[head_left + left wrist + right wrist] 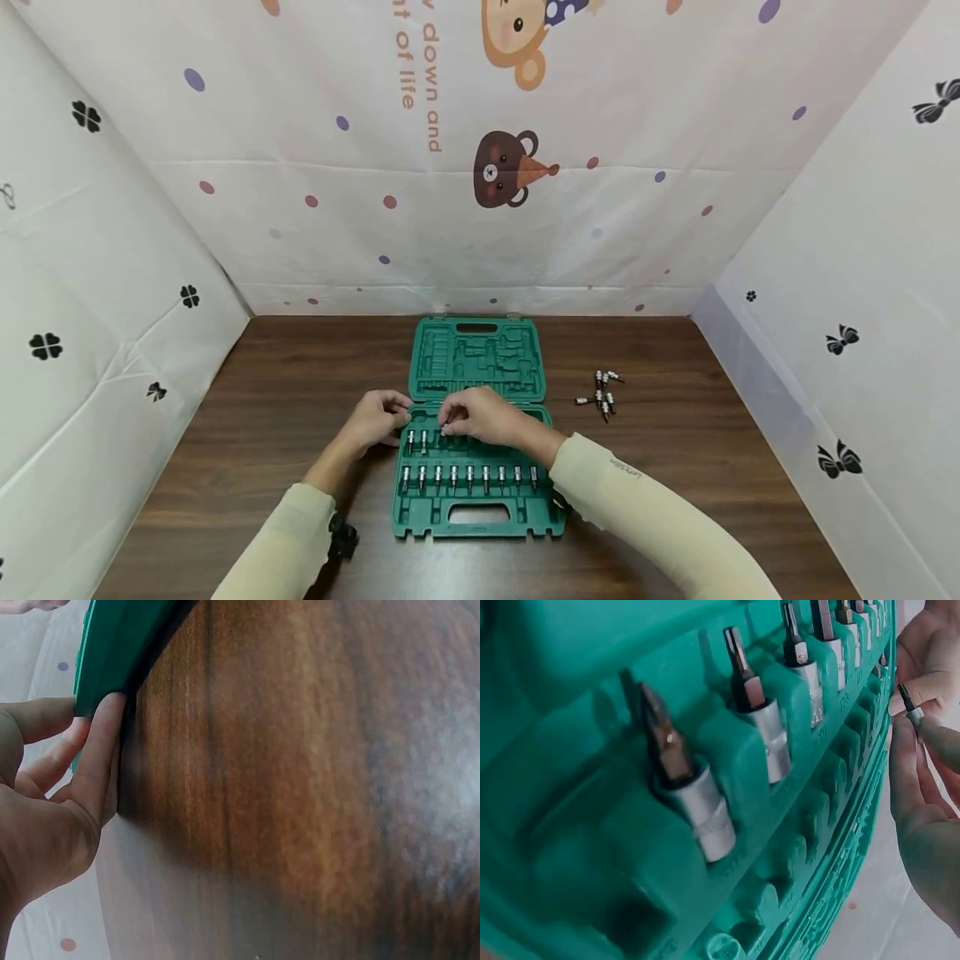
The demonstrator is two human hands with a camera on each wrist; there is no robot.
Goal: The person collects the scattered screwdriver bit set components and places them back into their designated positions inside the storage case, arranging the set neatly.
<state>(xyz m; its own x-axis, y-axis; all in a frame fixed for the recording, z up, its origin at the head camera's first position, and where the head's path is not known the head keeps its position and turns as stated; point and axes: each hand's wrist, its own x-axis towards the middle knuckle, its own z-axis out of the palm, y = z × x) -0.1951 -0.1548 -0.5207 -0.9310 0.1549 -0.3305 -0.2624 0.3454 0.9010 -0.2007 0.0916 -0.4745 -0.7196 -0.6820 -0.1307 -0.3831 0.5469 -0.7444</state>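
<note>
A green plastic tool case lies open on the table. Its lower half holds a front row of bit sockets in slots, plus two more bit sockets at the left of the back row. My left hand grips the case's left edge between thumb and fingers; the left wrist view shows the fingers against its side. Over the back row, my right hand pinches a small bit socket between thumb and fingertips, its dark tip pointing up in the right wrist view.
Several loose bit sockets lie in a pile on the wooden table, right of the case. The case's lid is folded back flat behind. Printed cloth walls stand at the back and sides.
</note>
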